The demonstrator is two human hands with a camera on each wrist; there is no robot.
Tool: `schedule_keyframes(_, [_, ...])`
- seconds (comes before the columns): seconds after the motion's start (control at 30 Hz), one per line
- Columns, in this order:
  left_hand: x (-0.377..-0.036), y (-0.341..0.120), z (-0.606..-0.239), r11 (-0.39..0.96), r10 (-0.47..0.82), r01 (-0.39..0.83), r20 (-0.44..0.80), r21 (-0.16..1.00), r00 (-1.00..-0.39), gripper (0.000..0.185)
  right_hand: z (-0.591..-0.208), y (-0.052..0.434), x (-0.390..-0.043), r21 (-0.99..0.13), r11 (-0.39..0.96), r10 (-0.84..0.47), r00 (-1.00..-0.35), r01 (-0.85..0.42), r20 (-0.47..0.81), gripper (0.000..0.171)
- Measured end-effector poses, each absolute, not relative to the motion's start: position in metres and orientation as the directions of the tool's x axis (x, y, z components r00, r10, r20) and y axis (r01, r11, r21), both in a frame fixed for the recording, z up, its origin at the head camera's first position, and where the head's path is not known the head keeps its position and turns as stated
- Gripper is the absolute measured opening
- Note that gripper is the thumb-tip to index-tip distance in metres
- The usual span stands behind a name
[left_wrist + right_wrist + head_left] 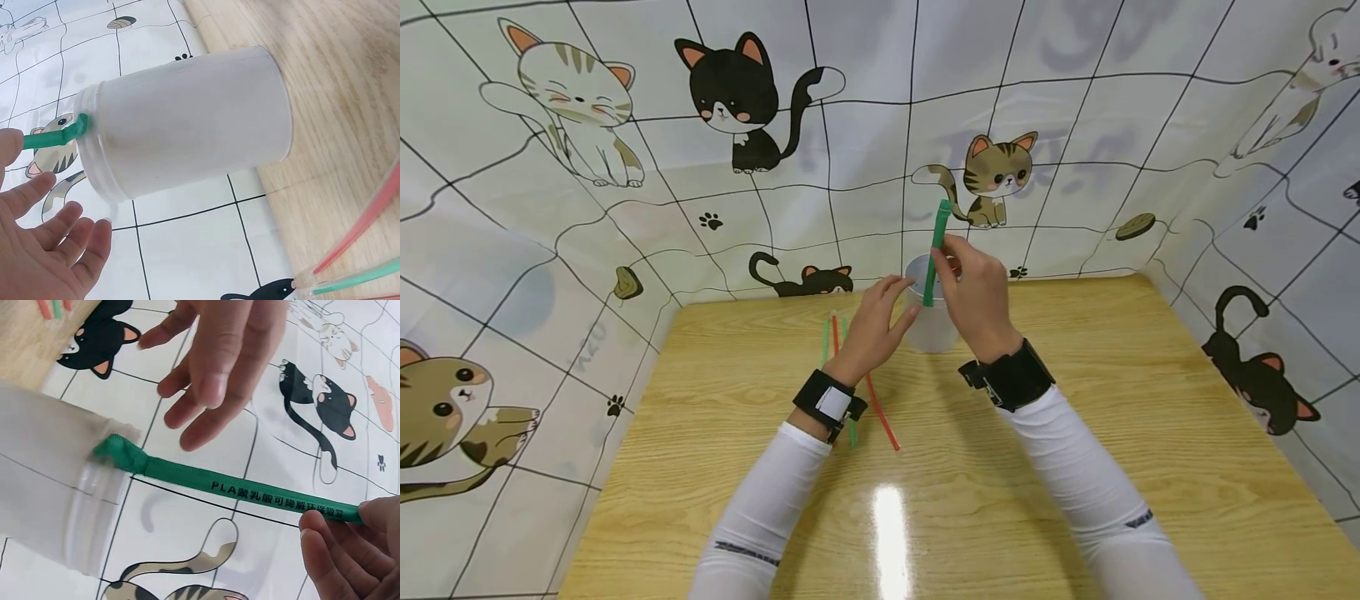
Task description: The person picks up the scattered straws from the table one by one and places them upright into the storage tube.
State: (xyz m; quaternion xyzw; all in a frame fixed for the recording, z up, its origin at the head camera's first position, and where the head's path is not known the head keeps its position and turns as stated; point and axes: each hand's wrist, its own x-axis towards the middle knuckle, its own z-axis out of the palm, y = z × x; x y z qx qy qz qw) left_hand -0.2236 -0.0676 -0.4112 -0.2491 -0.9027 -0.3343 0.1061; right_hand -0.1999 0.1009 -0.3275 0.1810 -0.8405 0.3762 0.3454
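Note:
A translucent white plastic cup (931, 332) stands upright at the back of the table. My right hand (977, 287) pinches a green wrapped straw (941, 227) near its upper part, above the cup. Printed lettering runs along the straw's wrapper, and its crumpled lower end (122, 453) is at the cup's rim (94, 515); whether it touches or goes inside I cannot tell. Beside the rim on the left, my left hand (872, 327) has its fingers extended and spread, holding nothing; the left wrist view shows these fingers (69, 237) apart from the straw.
Several thin red and green straws lie on the wooden table (737, 500), partly behind my left hand and wrist; one red straw (883, 410) shows there. A white cloth (865, 167) printed with cats and grid lines rises behind the table and at both sides.

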Motion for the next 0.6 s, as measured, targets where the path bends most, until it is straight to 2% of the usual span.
schedule_keyframes(0.23, [-0.221,-0.072,-0.417,0.643,0.375,0.533,0.381,0.55,-0.845,0.048,-0.336,0.105,-0.207,-0.539,0.653,-0.02,-0.723,-0.532,0.691,0.021])
schedule_keyframes(0.47, [-0.221,-0.077,-0.42,0.646,0.37,0.531,0.383,0.548,-0.846,0.045,-0.332,0.111,-0.21,-0.556,0.631,0.041,-0.692,-0.541,0.72,0.022])
schedule_keyframes(0.6, [-0.22,-0.078,-0.42,0.649,0.372,0.52,0.365,0.555,-0.853,0.045,-0.332,0.112,-0.212,-0.57,0.635,0.056,-0.705,-0.521,0.707,0.023])
